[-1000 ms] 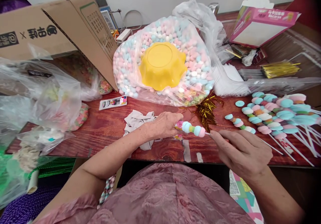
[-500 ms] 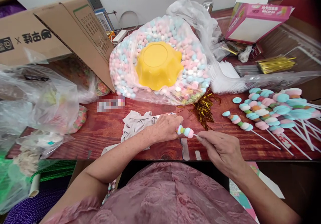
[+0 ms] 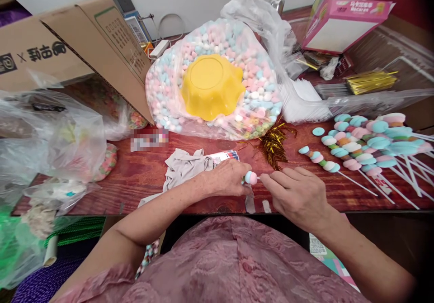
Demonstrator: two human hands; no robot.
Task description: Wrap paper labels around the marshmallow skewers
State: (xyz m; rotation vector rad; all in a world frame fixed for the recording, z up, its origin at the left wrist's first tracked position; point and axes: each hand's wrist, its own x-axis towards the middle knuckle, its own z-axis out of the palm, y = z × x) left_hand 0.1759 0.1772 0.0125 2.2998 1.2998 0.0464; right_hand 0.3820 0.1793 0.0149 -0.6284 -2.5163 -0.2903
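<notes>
Near the table's front edge, my left hand [image 3: 228, 178] closes around the candy end of a candy skewer [image 3: 251, 177]; only a blue and a pink piece show between my hands. My right hand [image 3: 298, 194] pinches the white stick of the same skewer right beside the candy. A crumpled grey cloth [image 3: 185, 166] lies just behind my left hand. A pile of finished candy skewers [image 3: 366, 144] lies on the table to the right.
A big clear bag of pastel candies [image 3: 233, 40] holds an upturned yellow bowl [image 3: 210, 86]. Gold twist ties [image 3: 273, 144] lie behind my hands. A cardboard box [image 3: 68, 45] and plastic bags [image 3: 50, 131] fill the left; a pink carton [image 3: 342, 18] sits far right.
My hands have drawn together on the skewer, and my left hand now covers most of the candies. The right hand slid left along the stick.
</notes>
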